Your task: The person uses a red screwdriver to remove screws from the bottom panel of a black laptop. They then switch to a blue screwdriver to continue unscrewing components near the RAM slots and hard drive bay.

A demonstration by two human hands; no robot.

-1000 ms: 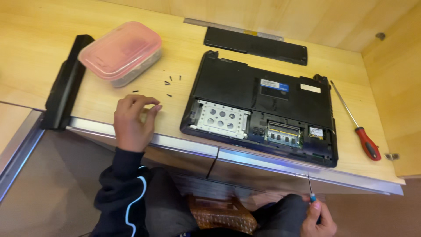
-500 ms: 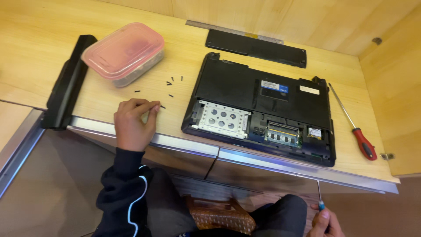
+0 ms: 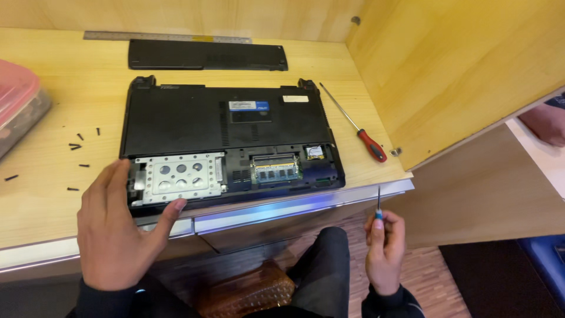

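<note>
The black laptop [image 3: 226, 144] lies upside down on the light wooden desk [image 3: 59, 76], its front edge near the desk's metal-trimmed lip. Its bottom cover is off along the near side, so the silver hard-drive caddy [image 3: 178, 178] shows at the left of the opening and a green memory module [image 3: 275, 171] sits just to the right of it. Behind the laptop, near the back wall, lies a long black battery pack [image 3: 207, 55], and behind that a metal ruler [image 3: 166, 37]. At the far left edge stands a clear plastic box with a pink lid [image 3: 17, 100], only partly in view. To the right of the laptop, apart from it, lies a long screwdriver with a red handle [image 3: 355, 125], angled away toward the back. Several small black screws [image 3: 75, 146] are scattered on the desk between the box and the laptop.

The left hand [image 3: 118, 232] rests open at the laptop's near-left corner, fingers loosely spread, with the thumb tip touching the front edge just below the caddy and the forefinger lying along the left side of the case. The right hand [image 3: 385, 250] is below the desk edge, over the lap, its fingers curled together around a small blue-handled precision screwdriver [image 3: 379, 206] that points upright, well clear of the laptop.
</note>
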